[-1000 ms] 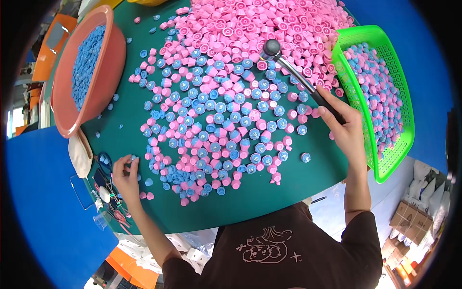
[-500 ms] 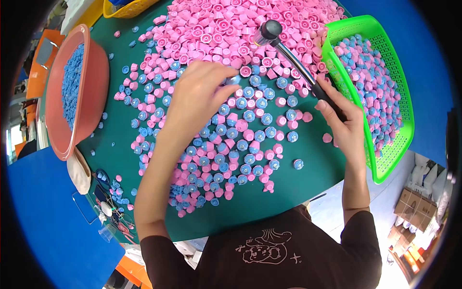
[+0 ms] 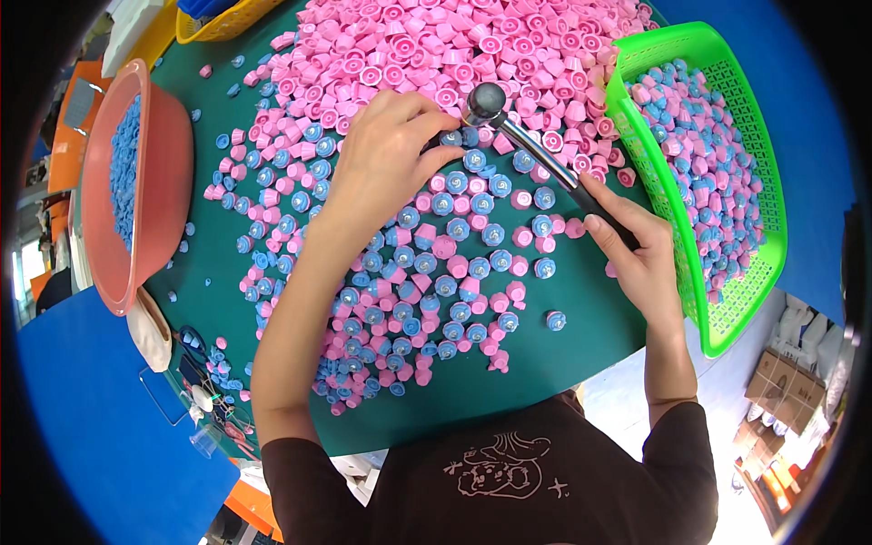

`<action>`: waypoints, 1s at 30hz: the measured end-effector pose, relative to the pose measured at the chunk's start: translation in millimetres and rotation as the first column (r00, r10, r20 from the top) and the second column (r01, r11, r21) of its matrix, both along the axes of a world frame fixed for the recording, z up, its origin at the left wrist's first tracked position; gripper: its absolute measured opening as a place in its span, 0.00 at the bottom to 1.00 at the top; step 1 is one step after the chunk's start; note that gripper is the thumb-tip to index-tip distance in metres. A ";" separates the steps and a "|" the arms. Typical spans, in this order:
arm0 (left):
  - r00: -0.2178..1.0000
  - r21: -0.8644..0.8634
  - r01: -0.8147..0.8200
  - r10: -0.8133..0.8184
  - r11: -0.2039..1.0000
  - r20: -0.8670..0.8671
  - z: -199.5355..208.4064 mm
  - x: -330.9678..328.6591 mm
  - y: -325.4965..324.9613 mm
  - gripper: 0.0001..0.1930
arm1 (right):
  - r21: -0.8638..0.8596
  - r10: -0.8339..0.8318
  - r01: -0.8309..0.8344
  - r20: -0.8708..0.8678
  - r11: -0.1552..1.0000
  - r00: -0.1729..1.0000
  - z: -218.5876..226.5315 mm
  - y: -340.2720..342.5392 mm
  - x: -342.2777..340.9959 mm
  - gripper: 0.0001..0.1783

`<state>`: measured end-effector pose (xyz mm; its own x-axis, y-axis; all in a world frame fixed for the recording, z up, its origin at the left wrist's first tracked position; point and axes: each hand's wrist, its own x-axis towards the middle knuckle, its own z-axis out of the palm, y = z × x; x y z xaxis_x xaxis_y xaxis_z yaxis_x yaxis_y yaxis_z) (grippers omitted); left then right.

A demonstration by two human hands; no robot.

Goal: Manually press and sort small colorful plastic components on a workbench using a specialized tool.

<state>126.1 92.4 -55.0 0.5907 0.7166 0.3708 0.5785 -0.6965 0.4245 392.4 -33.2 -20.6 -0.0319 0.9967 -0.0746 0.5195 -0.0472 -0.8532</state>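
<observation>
Over the green counter (image 3: 536,368) in the head view, the left hand (image 3: 386,150) is reaching among the scattered pieces, its thumb and forefinger flanking a small blue-topped piece (image 3: 451,138); whether this grip is pressing on the piece or standing slightly apart, I cannot tell. The right hand (image 3: 636,245) is holding a hammer (image 3: 538,152), its grip clamped around the black handle, with the dark round head hanging just beside the left fingertips. A pile of pink cups (image 3: 418,50) is lying beyond, a coral basin (image 3: 168,173) of blue parts is standing to the left, and a green basket (image 3: 727,318) of pink and blue pieces is sitting to the right. The likeliest mishap is a struck fingertip, since the hammer head is hanging so near the pinch; an off-centre blow could also be cracking or tipping a piece, and the crowding could be sending neighbours rolling. As for writing, the dark shirt (image 3: 581,495) is showing a pale line drawing with a few characters around it, and a carton (image 3: 786,391) at lower right is carrying dark print; silvery marks on the blue tops are proving too small to make out, and no brand is showing clearly.
</observation>
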 end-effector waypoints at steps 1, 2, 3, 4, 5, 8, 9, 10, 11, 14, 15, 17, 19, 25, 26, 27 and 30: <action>1.000 -0.012 -0.012 0.012 1.000 0.003 -0.4 -0.7 -0.4 0.14 | 0.002 0.004 -0.004 -0.001 1.000 1.000 0.2 -0.2 -1.2 0.23; 1.000 -0.023 -0.025 0.026 0.999 0.006 -0.4 -2.4 -1.2 0.15 | 0.026 0.011 -0.012 0.023 1.000 1.000 0.6 -0.5 -2.5 0.23; 0.999 -0.020 -0.031 0.031 0.999 0.004 0.8 -5.8 -2.3 0.15 | 0.051 0.019 -0.021 0.047 0.998 0.999 1.5 -0.8 -4.3 0.23; 0.999 -0.020 -0.030 0.031 0.999 0.029 4.6 -7.5 -3.2 0.15 | 0.050 0.017 -0.019 0.051 0.999 0.999 6.5 -2.8 -5.4 0.23; 0.998 -0.019 -0.031 0.032 0.999 0.052 10.6 -9.9 -4.4 0.15 | 0.114 0.022 -0.031 0.083 0.993 0.996 13.2 -4.1 -8.1 0.23; 0.980 0.003 -0.200 0.200 0.980 0.016 37.3 -41.1 -21.5 0.14 | 0.141 0.079 -0.106 0.185 0.984 0.979 14.8 -3.0 -18.4 0.24; 0.968 0.011 -0.247 0.246 0.969 0.043 46.2 -55.1 -28.5 0.13 | 0.103 0.128 -0.159 0.257 0.982 0.958 12.7 -0.4 -20.1 0.24; 0.949 0.039 -0.314 0.314 0.948 0.020 58.0 -72.7 -40.0 0.12 | 0.129 0.124 -0.157 0.233 0.979 0.964 6.7 1.3 -19.1 0.25; 0.920 0.074 -0.390 0.391 0.918 -0.004 68.0 -91.4 -52.3 0.12 | 0.102 0.116 -0.141 0.218 0.985 0.969 10.0 3.7 -18.5 0.25; 0.763 0.011 -0.645 0.645 0.764 -0.028 93.8 -157.9 -104.4 0.09 | 0.103 0.088 -0.105 0.156 0.989 0.984 10.3 0.1 -14.1 0.23; 0.707 0.011 -0.706 0.706 0.708 -0.048 93.2 -170.3 -114.4 0.09 | 0.143 0.058 -0.076 0.126 0.987 0.990 7.1 -5.3 -6.9 0.23; 0.631 -0.005 -0.775 0.775 0.632 -0.030 97.7 -198.9 -138.9 0.08 | 0.110 -0.067 0.064 0.019 0.992 0.998 7.8 -10.7 -4.4 0.23; 0.566 -0.143 -0.814 0.824 0.564 0.028 82.1 -223.4 -158.7 0.08 | 0.066 -0.084 0.082 0.027 0.994 0.996 -1.9 -8.0 8.5 0.24; 0.656 -0.265 -0.751 0.725 0.604 -0.209 54.3 -216.0 -196.0 0.06 | 0.020 -0.030 0.029 0.017 0.999 0.999 -2.8 -4.3 -12.1 0.24; 0.681 -0.283 -0.730 0.698 0.622 -0.222 49.8 -211.8 -193.8 0.07 | 0.040 0.010 -0.012 0.046 0.999 0.999 -2.5 -4.4 -13.3 0.25; 0.686 -0.288 -0.724 0.695 0.627 -0.213 46.2 -210.7 -192.9 0.07 | 0.043 0.005 -0.008 0.056 0.999 0.998 -0.6 -5.3 -15.4 0.25; 0.668 -0.366 -0.727 0.721 0.581 -0.183 32.3 -213.4 -186.2 0.08 | 0.050 -0.001 0.001 0.007 0.999 1.000 2.8 -7.6 -24.7 0.25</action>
